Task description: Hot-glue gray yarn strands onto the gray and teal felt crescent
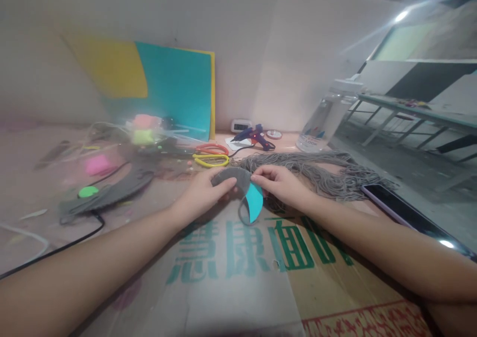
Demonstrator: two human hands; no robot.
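Between my hands is a curved craft-foam strip, its left part wrapped closely in grey yarn (238, 176) and its lower right end bare turquoise foam (255, 203). My left hand (208, 190) grips the wrapped part, thumb on top. At the border of yarn and bare foam, my right hand (278, 182) pinches closed; the yarn is probably in its fingertips, though too fine to see clearly. A loop of grey strand (243, 212) hangs below the foam. Just behind the right hand lies a big loose hank of grey yarn (328, 170).
Scissors (211, 161), a glue gun (257, 137), a small digital clock (241, 126) and a water bottle (328, 113) stand or lie behind. A phone (406, 212) is at right. Leftward lie a grey wrapped curved piece (115, 190) and bagged clay (143, 130). Foam sheets (175, 88) lean on the wall.
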